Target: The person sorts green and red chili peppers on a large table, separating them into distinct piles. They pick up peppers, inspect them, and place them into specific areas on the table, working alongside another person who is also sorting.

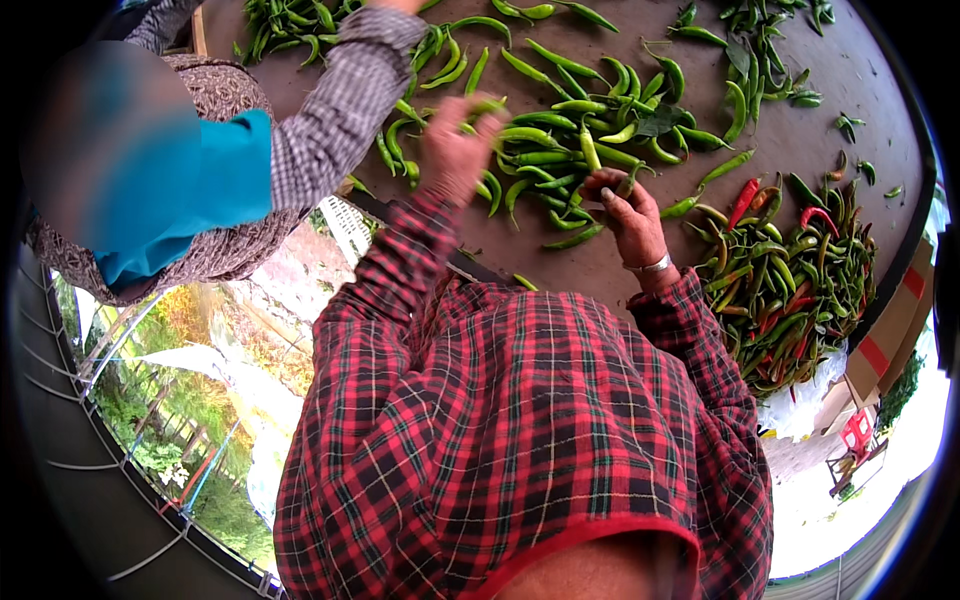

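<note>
My left hand (459,146) is motion-blurred over the table, with its fingers closed around a green chili pepper (487,107). Between the thumb and fingers of my right hand (636,217) is another green chili pepper (628,182), its stem pointing up. A paler green chili (590,147) reaches up from the fingertips of that hand; whether they grip it, I cannot tell. Just beyond and between both hands spreads a loose pile of long green chilies (551,157). A dark leaf (660,120) lies on this pile.
To the right, a heap of mixed green, brownish and red chilies (787,277) reaches the edge of the table (877,45). More green chilies (757,75) lie at the far right. At left, another person's checked sleeve (349,105) extends over the table towards green chilies (289,22). Cardboard (892,322) stands beside the right edge.
</note>
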### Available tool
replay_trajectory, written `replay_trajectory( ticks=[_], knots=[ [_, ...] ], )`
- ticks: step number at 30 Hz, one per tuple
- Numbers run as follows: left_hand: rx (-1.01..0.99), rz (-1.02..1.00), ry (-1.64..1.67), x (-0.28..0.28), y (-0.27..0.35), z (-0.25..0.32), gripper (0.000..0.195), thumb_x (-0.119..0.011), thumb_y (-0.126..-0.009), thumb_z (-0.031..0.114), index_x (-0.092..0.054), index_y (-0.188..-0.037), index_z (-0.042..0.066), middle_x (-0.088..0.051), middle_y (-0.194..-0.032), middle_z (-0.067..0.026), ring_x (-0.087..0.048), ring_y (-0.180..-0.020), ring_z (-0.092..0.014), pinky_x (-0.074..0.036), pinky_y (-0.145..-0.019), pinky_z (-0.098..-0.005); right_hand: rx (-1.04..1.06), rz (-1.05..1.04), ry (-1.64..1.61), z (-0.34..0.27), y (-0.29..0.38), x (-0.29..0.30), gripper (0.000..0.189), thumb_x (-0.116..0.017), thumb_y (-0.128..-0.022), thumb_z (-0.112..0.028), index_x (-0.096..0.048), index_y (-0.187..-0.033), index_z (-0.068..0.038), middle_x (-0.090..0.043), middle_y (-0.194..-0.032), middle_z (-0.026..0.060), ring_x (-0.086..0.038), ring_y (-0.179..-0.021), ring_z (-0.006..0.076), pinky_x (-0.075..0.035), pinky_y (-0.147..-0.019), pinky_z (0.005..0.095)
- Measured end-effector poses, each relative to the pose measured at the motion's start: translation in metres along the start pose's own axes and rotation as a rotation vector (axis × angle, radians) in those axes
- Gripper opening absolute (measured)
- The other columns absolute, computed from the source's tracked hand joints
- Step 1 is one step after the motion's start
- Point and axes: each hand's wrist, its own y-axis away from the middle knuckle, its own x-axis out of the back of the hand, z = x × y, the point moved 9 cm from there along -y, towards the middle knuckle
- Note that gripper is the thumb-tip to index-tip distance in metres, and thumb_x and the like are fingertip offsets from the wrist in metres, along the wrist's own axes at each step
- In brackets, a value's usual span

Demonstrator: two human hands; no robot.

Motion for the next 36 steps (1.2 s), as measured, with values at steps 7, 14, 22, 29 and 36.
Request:
replay_trajectory(
  ticks=[7,14,22,29,36],
  knots=[
    [-0.188,-0.408,0.020,-0.095,0.080,0.050,0.043,-0.065,-0.083,0.028,-0.058,-0.116,0.001,-0.055,-0.118,-0.0175,-0.050,-0.114,-0.033,-0.040,-0.099,-0.0403,-0.177,-0.268,-0.381,0.017,0.021,-0.023,0.033,-0.054,-0.092,-0.020,-0.050,-0.120,-0.002,-0.061,-0.100,0.0067,-0.059,-0.080,0.0166,-0.046,-0.066,0.0268],
    [-0.490,-0.196,-0.389,-0.151,-0.002,0.077,0.037,-0.073,-0.070,0.023,-0.065,-0.103,0.009,-0.062,-0.098,-0.0069,-0.054,-0.100,-0.027,-0.046,-0.085,-0.0377,-0.035,-0.034,-0.291,-0.010,0.026,0.033,0.028,-0.055,-0.083,-0.013,-0.054,-0.108,-0.002,-0.062,-0.089,0.0101,-0.058,-0.074,0.0186,-0.046,-0.066,0.0298],
    [-0.436,-0.307,-0.641,-0.222,-0.034,0.047,0.023,-0.071,-0.072,0.029,-0.071,-0.093,0.018,-0.059,-0.114,-0.0033,-0.044,-0.120,-0.026,-0.041,-0.092,-0.0483,0.087,0.117,-0.176,-0.021,0.045,0.079,0.026,-0.054,-0.078,-0.011,-0.057,-0.102,0.000,-0.062,-0.086,0.0089,-0.061,-0.079,0.0209,-0.047,-0.072,0.0301],
    [-0.496,-0.056,-0.333,-0.162,-0.061,0.060,0.022,-0.063,-0.083,0.015,-0.067,-0.099,0.000,-0.065,-0.102,-0.0139,-0.057,-0.101,-0.030,-0.045,-0.092,-0.0382,0.518,0.631,1.412,-0.105,0.050,0.116,0.032,-0.069,-0.067,-0.013,-0.058,-0.096,-0.007,-0.059,-0.109,0.0120,-0.055,-0.106,0.0314,-0.045,-0.087,0.0444],
    [-0.232,-0.101,-0.059,-0.107,-0.044,0.057,0.020,-0.058,-0.086,0.010,-0.064,-0.101,-0.002,-0.063,-0.089,-0.0132,-0.059,-0.080,-0.025,-0.047,-0.072,-0.0336,0.118,0.694,1.902,-0.118,0.067,0.210,0.050,-0.078,-0.061,-0.018,-0.054,-0.104,-0.011,-0.045,-0.132,0.0091,-0.033,-0.132,0.0301,-0.027,-0.100,0.0619]
  ],
)
